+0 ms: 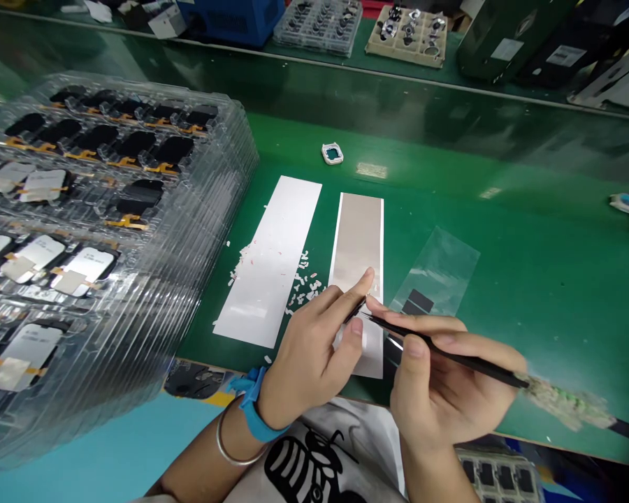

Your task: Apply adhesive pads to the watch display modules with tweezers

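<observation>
**Fine Handling Configuration**

Left hand point(314, 346): thumb and fingers pinch a small, dark, narrow part point(355, 310) over a long beige sheet with white borders point(360, 223). Right hand point(451, 395): grips slender black tweezers point(458, 358), tips at the part; contact cannot be determined. Left of the beige sheet: small white scraps point(313, 290), then a long white sheet point(270, 258). Right: a clear plastic bag point(447, 262) with dark rectangular pieces point(419, 301). Supporting surface: green desk point(534, 300). Far left: stacked clear plastic trays point(210, 216).
</observation>
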`<state>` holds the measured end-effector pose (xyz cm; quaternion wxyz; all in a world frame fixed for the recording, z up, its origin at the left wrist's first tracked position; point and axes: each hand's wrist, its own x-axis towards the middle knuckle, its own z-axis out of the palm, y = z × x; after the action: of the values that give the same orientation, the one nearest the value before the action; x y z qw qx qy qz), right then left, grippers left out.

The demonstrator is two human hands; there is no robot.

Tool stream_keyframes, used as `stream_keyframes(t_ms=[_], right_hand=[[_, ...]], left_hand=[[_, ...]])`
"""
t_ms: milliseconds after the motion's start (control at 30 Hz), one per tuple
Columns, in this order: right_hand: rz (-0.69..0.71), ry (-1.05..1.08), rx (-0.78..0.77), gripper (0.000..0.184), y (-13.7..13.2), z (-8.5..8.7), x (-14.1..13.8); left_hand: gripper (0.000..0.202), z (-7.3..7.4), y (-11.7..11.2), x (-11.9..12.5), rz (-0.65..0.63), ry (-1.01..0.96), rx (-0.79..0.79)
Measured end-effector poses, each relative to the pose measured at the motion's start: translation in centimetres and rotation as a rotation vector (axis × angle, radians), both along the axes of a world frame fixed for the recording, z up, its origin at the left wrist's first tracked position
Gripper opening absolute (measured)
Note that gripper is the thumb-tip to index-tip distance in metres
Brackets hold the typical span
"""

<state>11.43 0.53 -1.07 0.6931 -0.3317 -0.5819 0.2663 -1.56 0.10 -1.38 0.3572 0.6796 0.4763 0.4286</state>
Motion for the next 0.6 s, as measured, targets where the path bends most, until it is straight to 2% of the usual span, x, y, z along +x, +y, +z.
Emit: stream_keyframes(t_ms=[300, 600], right_hand=[[-0.011, 0.033, -0.025, 0.032, -0.03, -0.08, -0.20], [-0.007, 0.118, -0.124, 0.025, 0.15, 0.02, -0.51]], left_hand=[[0.053, -0.03, -0.01, 0.20, 0.006, 0.046, 0.040], [0.053, 0.23, 0.07, 0.25, 0.006, 0.065, -0.020]])
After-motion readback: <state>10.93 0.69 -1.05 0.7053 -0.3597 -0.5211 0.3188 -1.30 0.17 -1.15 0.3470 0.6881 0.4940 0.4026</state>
